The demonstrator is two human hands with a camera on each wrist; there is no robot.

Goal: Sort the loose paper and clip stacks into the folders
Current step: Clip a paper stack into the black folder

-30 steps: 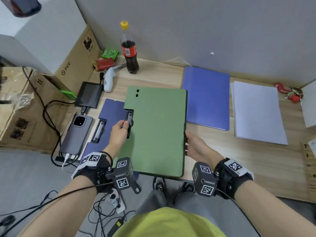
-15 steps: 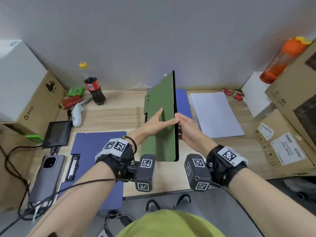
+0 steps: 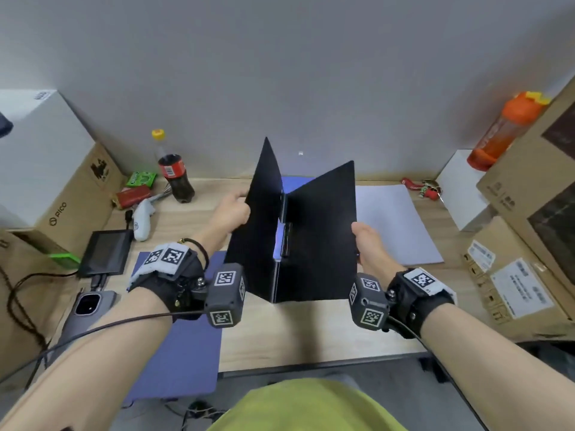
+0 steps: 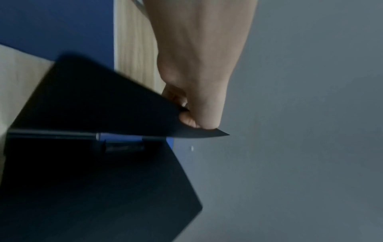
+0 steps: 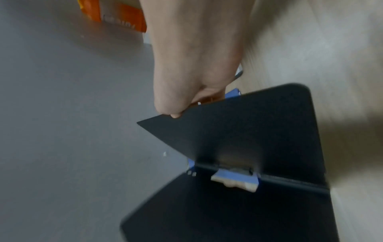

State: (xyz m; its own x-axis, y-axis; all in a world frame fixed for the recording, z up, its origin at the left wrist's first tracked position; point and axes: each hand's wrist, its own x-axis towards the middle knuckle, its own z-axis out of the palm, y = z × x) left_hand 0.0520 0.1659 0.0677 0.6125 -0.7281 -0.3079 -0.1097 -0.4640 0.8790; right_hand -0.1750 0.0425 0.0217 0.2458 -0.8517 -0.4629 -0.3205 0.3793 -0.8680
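Note:
I hold a folder (image 3: 320, 231) upright over the middle of the table, spread like a book so that its black inside faces me. My left hand (image 3: 231, 211) grips the outer edge of its left cover, and my right hand (image 3: 367, 244) grips the right cover. A black clip (image 3: 285, 241) sits at the spine. The left wrist view shows my left hand (image 4: 199, 81) pinching the folder (image 4: 93, 106); the right wrist view shows my right hand (image 5: 192, 65) pinching the folder (image 5: 259, 131). A blue folder (image 3: 174, 337) lies open at the left, another blue folder (image 3: 295, 183) lies behind, and a white paper stack (image 3: 395, 225) lies at the right.
A cola bottle (image 3: 175, 178), a white controller (image 3: 143, 219), a small screen (image 3: 105, 251) and a phone (image 3: 90, 309) with cables crowd the left side. Cardboard boxes (image 3: 529, 244) and an orange bottle (image 3: 504, 129) stand at the right. Red keys (image 3: 426, 188) lie at the back right.
The green folder lay shut and flat on the table, then stood on edge. Now both hands have spread its covers apart, showing the black inside. My view has tilted up.

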